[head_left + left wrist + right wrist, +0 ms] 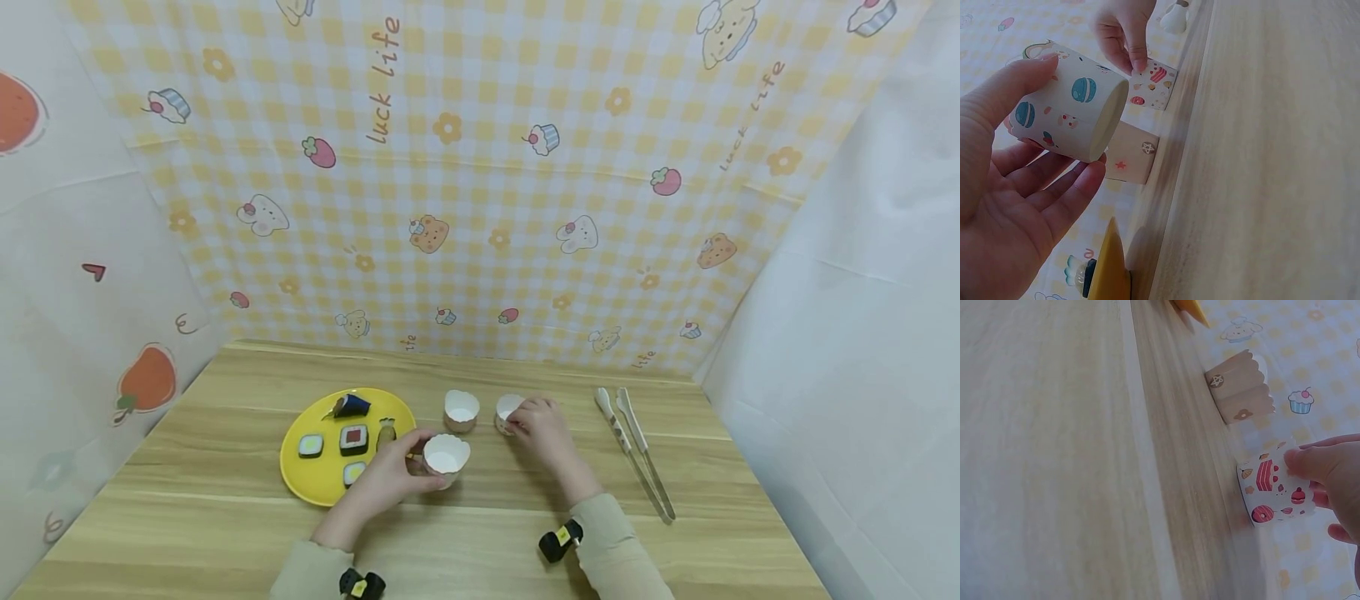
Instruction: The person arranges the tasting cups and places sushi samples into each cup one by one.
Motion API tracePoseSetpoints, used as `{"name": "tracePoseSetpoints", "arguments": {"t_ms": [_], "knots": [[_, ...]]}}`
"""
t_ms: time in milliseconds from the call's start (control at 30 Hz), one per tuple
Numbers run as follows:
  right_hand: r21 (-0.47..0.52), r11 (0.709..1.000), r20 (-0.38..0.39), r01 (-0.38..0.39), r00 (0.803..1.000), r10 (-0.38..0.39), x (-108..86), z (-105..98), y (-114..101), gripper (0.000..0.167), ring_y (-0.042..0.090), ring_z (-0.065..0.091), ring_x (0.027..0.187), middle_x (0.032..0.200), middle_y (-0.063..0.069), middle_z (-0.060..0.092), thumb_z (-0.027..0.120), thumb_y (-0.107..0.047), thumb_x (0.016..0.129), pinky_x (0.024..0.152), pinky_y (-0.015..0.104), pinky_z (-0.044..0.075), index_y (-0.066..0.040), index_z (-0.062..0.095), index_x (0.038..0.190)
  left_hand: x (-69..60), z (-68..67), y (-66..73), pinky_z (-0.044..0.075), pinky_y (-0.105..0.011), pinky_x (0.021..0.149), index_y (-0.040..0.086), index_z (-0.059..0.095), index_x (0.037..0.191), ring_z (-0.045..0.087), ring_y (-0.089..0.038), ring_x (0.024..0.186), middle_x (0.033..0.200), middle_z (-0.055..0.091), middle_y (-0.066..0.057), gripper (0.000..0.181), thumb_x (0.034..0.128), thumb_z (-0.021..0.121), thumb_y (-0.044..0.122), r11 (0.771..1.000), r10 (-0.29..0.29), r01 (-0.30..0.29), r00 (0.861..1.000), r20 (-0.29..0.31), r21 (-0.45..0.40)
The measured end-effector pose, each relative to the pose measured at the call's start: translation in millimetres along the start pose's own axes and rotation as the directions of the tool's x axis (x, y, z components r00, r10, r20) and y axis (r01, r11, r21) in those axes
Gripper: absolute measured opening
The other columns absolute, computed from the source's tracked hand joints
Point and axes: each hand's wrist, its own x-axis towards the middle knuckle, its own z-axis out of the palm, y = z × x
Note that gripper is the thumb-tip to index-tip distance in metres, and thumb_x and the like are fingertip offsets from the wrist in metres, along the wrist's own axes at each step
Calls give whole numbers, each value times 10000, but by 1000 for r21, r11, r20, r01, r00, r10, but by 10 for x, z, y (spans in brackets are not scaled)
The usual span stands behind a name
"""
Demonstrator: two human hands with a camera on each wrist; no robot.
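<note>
- Checked backdrop (495,187); wood-grain counter (472,550).
- Macaron-print cup (446,456): grasped in left hand (388,477), above counter.
- Cake-print cup (1269,487): pinched by right hand (549,437), near brown cup (1238,386).
- Step, apparently: arranging cups; next move likely calls for lowering macaron-print cup level.

Bright and evenly lit in the head view, dimmer and greyer in both wrist views.
Seen from the head, pale sheen on the near tabletop (465,546), near-washed-out white on the right-hand curtain (862,292), fine detail slightly soft; up close, hazy and cool-toned, with faint shadows beside the yellow plate (1112,269) and below the patterned cup (1275,490), wood grain blurred.
</note>
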Motion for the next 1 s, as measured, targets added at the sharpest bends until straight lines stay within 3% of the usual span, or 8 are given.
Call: {"name": "tracePoseSetpoints", "arguments": {"t_ms": [233, 767, 1000], "knots": [[15, 1000, 7, -5, 1000, 4, -8, -6, -2, 65, 198, 590, 885, 824, -35, 680, 786, -165, 793, 910, 450, 419, -130, 737, 817, 8, 4, -8, 509, -286, 812, 100, 559, 1274, 564, -178, 990, 1141, 606, -10, 668, 718, 848, 331, 1000, 11, -11, 1000, -1, 12], [11, 1000, 14, 2, 1000, -2, -19, -49, 18, 120, 199, 586, 890, 839, -25, 682, 775, -211, 807, 915, 425, 411, -116, 736, 870, 3, 1, 4, 509, -294, 802, 78, 560, 1266, 560, -179, 967, 1130, 604, -34, 664, 716, 854, 309, 1000, -5, 5, 1000, 1, 13], [11, 1000, -18, 23, 1000, -23, -9, -95, 9, 127, 209, 589, 898, 857, -12, 692, 795, -190, 779, 916, 450, 414, -119, 732, 863, 10, 1, -7, 511, -287, 786, 62, 555, 1270, 562, -180, 943, 1120, 604, -46, 668, 720, 853, 297, 1000, -4, 4, 1000, 4, 17]]}}
